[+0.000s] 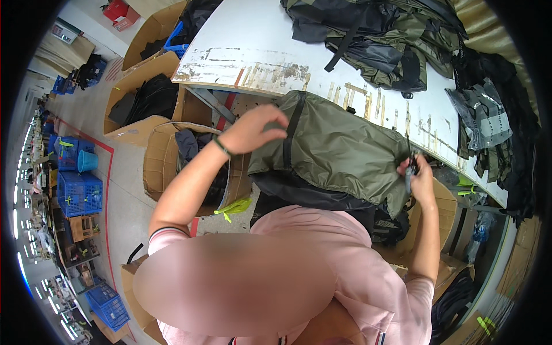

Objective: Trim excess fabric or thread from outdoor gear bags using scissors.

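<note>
An olive-green fabric bag point(345, 146) with a black strap point(295, 123) across its left part lies in front of me, partly over the table edge. Above the bag's left end, my left hand point(257, 131) is raised with curved, parted fingers and nothing in it. My right hand point(421, 175) is closed at the bag's gathered right end, around a small grey-and-black object point(409, 178) whose kind I cannot make out. A thin black cord point(407, 135) runs up from there. Black fabric point(322, 194) hangs beneath the olive piece.
More olive and black bags point(379, 40) are piled at the far side of the white table point(241, 40). Clear plastic packaging point(486, 118) lies at the right. Cardboard boxes point(155, 167) of dark fabric stand left; blue crates point(79, 192) are farther off.
</note>
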A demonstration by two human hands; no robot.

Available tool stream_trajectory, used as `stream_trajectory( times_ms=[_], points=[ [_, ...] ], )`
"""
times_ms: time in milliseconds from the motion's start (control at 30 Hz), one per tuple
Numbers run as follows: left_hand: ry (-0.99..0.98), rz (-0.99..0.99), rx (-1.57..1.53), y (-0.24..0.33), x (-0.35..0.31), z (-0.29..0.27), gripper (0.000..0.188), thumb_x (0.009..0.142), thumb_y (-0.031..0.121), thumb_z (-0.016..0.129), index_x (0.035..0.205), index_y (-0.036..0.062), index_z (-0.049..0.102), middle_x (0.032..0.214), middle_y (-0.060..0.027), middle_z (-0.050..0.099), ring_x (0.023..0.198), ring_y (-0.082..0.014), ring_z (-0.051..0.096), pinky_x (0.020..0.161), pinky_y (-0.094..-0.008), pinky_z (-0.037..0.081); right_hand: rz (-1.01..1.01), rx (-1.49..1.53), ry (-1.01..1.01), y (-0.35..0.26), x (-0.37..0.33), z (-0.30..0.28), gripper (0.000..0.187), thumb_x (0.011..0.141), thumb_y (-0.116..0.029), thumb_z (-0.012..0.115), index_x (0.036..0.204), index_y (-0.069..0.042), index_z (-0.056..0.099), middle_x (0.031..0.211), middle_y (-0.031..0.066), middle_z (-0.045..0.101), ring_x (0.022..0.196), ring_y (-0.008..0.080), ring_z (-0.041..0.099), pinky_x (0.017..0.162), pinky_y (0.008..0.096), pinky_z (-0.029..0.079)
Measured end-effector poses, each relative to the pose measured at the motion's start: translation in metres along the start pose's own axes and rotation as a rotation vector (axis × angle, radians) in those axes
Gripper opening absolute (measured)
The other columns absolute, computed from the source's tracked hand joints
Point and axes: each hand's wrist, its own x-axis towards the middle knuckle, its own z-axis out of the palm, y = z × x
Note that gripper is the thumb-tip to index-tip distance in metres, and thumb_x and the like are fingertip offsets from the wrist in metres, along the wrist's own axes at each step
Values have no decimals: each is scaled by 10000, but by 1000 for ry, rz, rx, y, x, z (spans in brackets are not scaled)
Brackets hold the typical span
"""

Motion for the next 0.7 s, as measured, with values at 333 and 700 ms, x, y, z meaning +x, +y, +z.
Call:
stream_trajectory(
  times_ms=[333,700],
  points=[
    [99,134,78,17,-34,58,142,731,43,705,848,83,634,892,-58,587,878,-277,559,787,-378,432,99,30,84,43,-100,30,361,679,206,495,964,-7,556,866,58,617,824,148,611,801,304,511],
    [-174,502,-92,95,53,168,259,733,158,734,957,102,616,1049,-81,555,1012,-300,524,896,-431,397,98,-133,191,73,-112,75,422,613,195,516,971,-24,564,854,73,616,784,180,602,764,271,479]
  ],
)
